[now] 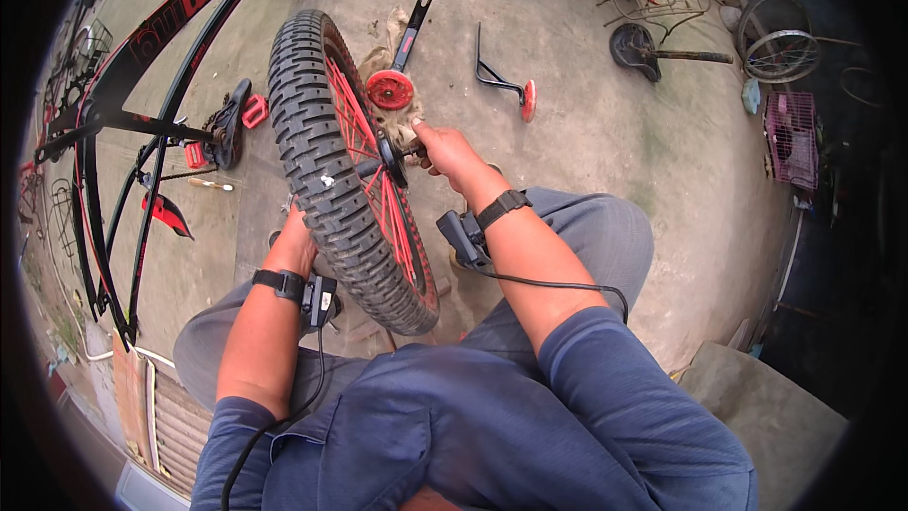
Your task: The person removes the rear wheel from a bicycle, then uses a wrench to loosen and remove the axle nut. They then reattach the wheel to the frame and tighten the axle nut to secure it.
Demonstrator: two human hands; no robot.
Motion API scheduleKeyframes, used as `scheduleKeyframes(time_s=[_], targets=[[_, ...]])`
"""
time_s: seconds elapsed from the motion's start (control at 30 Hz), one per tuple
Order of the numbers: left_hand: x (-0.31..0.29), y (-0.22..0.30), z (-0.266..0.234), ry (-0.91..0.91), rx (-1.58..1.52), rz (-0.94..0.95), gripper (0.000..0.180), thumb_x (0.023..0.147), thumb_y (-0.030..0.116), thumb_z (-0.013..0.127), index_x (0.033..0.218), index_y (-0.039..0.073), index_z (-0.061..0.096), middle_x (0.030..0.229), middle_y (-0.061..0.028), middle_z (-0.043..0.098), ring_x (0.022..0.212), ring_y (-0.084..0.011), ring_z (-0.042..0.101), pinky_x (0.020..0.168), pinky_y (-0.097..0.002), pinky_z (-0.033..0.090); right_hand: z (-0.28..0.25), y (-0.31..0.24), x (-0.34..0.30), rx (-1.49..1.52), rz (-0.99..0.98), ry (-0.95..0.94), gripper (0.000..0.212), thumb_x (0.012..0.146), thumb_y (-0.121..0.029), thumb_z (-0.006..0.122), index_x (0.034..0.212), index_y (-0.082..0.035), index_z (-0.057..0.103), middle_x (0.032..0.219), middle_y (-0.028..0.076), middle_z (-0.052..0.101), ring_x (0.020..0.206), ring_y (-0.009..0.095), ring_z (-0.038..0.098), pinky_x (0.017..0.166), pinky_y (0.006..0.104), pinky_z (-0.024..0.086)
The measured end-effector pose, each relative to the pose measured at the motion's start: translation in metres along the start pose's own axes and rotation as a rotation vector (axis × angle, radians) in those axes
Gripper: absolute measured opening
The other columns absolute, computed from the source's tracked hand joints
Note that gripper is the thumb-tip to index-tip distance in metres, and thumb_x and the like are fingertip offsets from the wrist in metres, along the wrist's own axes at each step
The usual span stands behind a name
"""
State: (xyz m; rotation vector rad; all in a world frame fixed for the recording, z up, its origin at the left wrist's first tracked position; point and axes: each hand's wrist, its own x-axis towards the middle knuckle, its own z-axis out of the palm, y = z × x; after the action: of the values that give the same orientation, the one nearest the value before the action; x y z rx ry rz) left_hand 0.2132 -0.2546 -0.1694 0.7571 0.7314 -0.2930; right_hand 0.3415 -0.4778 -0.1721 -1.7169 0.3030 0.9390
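A bicycle wheel [326, 185] with a chunky black tyre, red spokes and a red rim stands tilted between my knees. My right hand [448, 154] is closed at its hub [390, 159], thumb up, around a small dark part that I cannot make out. My left hand [299, 235] is by the tyre's left side, its fingers mostly hidden behind the rubber. Just beyond the hub lie a crumpled beige cloth [374, 55] and a training wheel [390, 90] with a red disc and a black bracket.
A black and red bicycle frame [165, 24] stands at the left, with a saddle [230, 125] and red pedal [255, 111] near it. Another training wheel [528, 100] lies beyond my right hand. Farther right are a saddle on a post [636, 49], loose wheel rims [780, 55] and a pink crate [791, 140].
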Motion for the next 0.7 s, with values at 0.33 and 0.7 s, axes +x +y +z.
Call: scheduleKeyframes(time_s=[0.33,0.7], targets=[[-0.024,0.011,0.01,0.076,0.059,-0.037,0.038,0.096,0.025,0.063,0.127,0.004,0.056,0.109,-0.0081,0.067,0.097,-0.0212,0.066,0.081,-0.0349,0.056,-0.002,-0.01,-0.005,-0.072,0.087,0.002,0.056,0.099,-0.052,0.047,0.094,-0.002,0.071,0.082,0.003,0.059,0.069,0.015,0.053,0.062,0.0305,0.043],[-0.024,0.01,0.007,0.055,0.114,-0.046,0.048,0.095,0.028,0.064,0.136,0.005,0.051,0.119,-0.01,0.065,0.104,-0.0221,0.064,0.087,-0.0357,0.054,-0.003,-0.004,-0.001,0.083,0.05,-0.066,0.053,0.1,-0.05,0.046,0.095,-0.003,0.068,0.09,0.007,0.064,0.069,0.014,0.053,0.06,0.0299,0.042]])
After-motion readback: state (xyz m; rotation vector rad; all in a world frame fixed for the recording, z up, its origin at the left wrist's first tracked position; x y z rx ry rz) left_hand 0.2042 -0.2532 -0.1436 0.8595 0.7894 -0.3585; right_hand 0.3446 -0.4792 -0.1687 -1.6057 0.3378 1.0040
